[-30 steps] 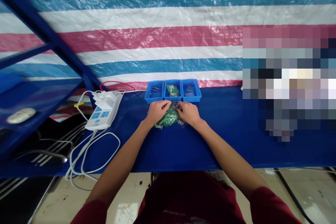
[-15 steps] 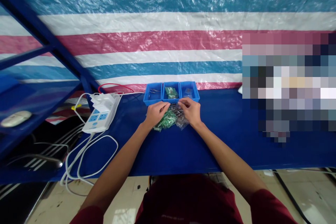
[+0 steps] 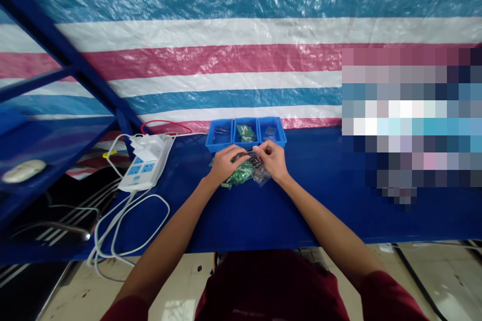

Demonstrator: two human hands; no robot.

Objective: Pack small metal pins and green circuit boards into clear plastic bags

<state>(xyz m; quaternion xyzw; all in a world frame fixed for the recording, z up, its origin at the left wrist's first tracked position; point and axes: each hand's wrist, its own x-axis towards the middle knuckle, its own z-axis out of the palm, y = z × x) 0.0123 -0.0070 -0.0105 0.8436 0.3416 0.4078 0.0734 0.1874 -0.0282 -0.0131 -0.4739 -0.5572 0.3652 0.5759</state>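
Note:
My left hand (image 3: 227, 164) reaches over a pile of green plastic packets (image 3: 241, 174), thumb and forefinger apart with a gap between them; nothing shows in its grasp. Just to the right, my right hand (image 3: 274, 160) has thumb and forefinger pinched together. Whatever is between those fingertips is too small to make out. Dark thin metal pieces (image 3: 256, 160) lie between the two hands. Under my right hand sit clear plastic packets (image 3: 260, 176). Directly behind the hands stands a blue three-compartment tray (image 3: 245, 147), with slim metal pieces left, green packets in the middle and clear packets right.
A white power strip (image 3: 145, 173) with plugged-in adapters stands on the blue tabletop (image 3: 259, 225) at left, its white cables (image 3: 120, 235) looping toward the front edge. A blue metal frame (image 3: 75, 65) rises at left. Striped sheeting (image 3: 226, 35) hangs behind; the right side is blurred out.
My left thumb and forefinger have parted and moved slightly right toward my right hand. My right hand has shifted a little left and stays pinched.

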